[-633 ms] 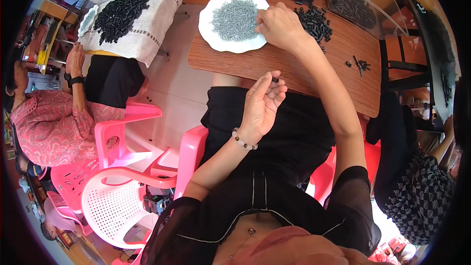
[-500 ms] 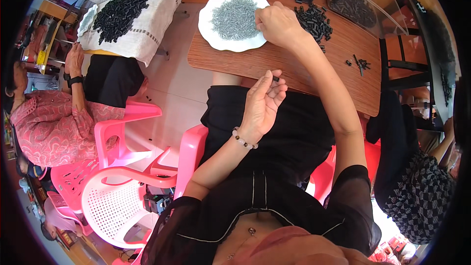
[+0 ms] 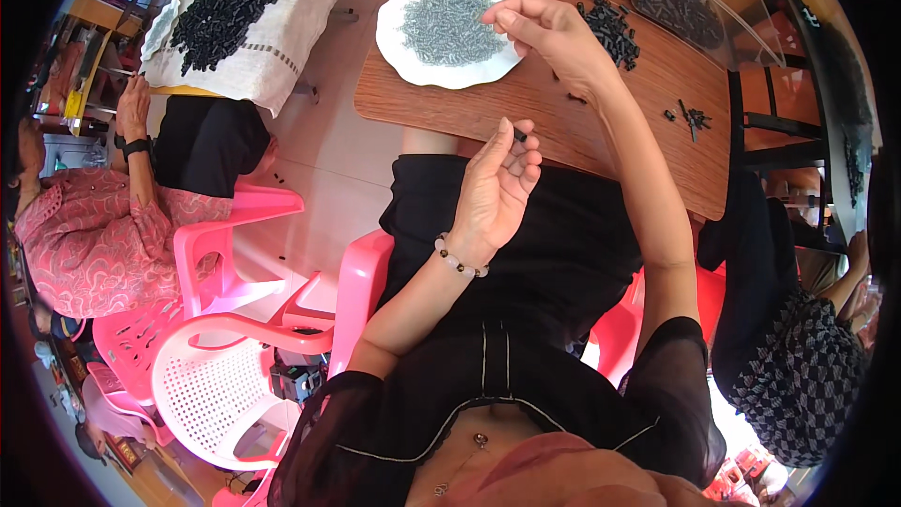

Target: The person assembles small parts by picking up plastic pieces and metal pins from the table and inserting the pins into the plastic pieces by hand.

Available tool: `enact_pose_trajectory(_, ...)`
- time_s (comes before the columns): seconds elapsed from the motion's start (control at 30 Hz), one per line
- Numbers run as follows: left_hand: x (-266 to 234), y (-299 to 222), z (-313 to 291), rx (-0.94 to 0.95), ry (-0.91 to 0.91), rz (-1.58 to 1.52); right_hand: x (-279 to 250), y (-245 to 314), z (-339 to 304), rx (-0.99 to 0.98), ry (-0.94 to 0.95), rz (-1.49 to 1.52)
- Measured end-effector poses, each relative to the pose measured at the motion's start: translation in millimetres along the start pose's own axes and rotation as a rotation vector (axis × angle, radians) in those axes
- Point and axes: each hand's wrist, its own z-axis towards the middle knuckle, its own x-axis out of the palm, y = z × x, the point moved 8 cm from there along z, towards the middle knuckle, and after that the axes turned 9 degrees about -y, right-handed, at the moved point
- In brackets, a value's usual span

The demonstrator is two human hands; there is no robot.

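Note:
My left hand point(image 3: 496, 190) is turned palm up just off the table's front edge. Its thumb and fingers close on a small black tube-shaped piece point(image 3: 519, 134). Above the right rim of a white scalloped plate point(image 3: 394, 54) is my right hand point(image 3: 558, 42), thumb and forefinger pinched together. Whatever lies in that pinch is too small to make out. On the plate sits a heap of tiny silvery springs point(image 3: 446, 28). Partly behind my right hand, a pile of similar black pieces point(image 3: 612, 33) lies on the brown wooden table point(image 3: 450, 108).
Clear bins point(image 3: 680, 9) of dark pieces stand at the table's back. Small dark bits point(image 3: 694, 119) lie to the right. At left, a person in a patterned red top point(image 3: 103, 239) sits by a cloth-covered table point(image 3: 249, 66) bearing a black heap. Pink chairs point(image 3: 225, 385) stand nearby.
My right hand has lifted off the springs and drawn slightly right, its fingers now in a narrow pinch. My left hand has shifted slightly up and left, still holding the black piece.

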Motion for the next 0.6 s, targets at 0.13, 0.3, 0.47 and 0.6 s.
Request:
enact_pose_trajectory(0.13, 10.3, -8.7, -0.1, 0.017, 0.043, -0.02, -2.7, 1.5, -27.7, 0.071, -0.005, 0.23)
enact_pose_trajectory(0.3, 23.4, -17.4, -5.0, 0.051, 0.077, 0.011, -1.5, 6.3, -59.0, 0.091, -0.003, 0.351)
enact_pose_trajectory(0.47, 24.1, -0.9, -8.9, -0.151, 0.095, -0.162, -5.8, 20.2, -88.1, -0.032, -0.076, 0.364)
enact_pose_trajectory(0.6, 23.3, 13.0, -11.7, -0.232, 0.103, -0.191, -16.3, 32.2, -106.1, -0.26, -0.16, 0.058)
